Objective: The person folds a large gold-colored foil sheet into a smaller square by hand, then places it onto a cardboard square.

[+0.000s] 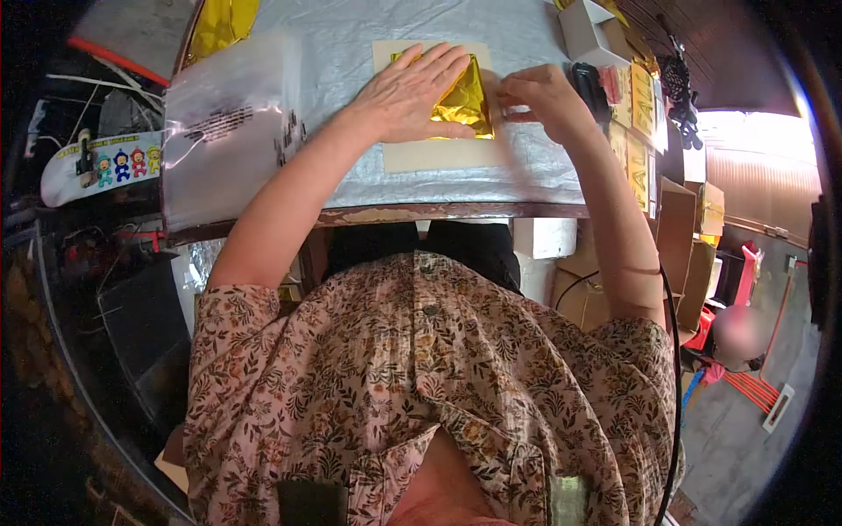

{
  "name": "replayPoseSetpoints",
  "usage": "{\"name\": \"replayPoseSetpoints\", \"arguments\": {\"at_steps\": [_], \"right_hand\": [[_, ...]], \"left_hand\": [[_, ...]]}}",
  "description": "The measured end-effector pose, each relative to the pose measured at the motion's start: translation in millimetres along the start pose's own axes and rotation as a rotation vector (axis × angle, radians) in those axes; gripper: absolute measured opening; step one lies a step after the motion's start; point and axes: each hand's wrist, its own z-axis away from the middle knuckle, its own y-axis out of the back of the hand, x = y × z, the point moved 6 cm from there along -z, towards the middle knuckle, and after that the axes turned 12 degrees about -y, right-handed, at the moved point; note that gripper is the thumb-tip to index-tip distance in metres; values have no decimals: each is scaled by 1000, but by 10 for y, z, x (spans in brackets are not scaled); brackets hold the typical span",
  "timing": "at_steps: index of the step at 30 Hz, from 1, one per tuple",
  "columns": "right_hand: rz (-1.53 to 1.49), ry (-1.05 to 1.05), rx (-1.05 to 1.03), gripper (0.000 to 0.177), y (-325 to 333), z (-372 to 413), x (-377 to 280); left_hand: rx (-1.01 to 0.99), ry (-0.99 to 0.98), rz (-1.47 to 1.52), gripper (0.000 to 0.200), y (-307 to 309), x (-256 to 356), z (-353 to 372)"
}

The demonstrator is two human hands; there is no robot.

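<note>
My left hand (410,98) lies flat with its fingers stretched out over a shiny gold foil piece (465,110). Under the foil is a beige cardboard sheet (412,158), resting on the silvery table cover (351,184). Just right of the cardboard, my right hand (545,101) has its fingers bent together in a pinch. A faint blurred streak runs down below those fingers, and what they hold, if anything, I cannot make out.
Clear plastic bags (224,131) lie at the table's left. On the right stand a white open box (594,35), a black object (590,88) and gold-lettered boxes (638,167). The table's worn front edge (395,213) is close to my body. A black cable (674,351) hangs beside my right arm.
</note>
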Motion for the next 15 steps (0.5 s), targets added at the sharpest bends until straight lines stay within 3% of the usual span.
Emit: {"name": "replayPoseSetpoints", "arguments": {"at_steps": [4, 7, 9, 15], "right_hand": [[-153, -4, 20, 31, 25, -6, -15], [46, 35, 88, 39, -30, -245, -13], [492, 212, 511, 48, -49, -279, -184], [507, 175, 562, 52, -77, -555, -138]], "left_hand": [[-52, 19, 16, 110, 27, 5, -7], [-69, 18, 6, 112, 42, 11, -16], [-50, 25, 17, 113, 19, 23, -6], [-47, 34, 21, 117, 32, 10, -9]]}}
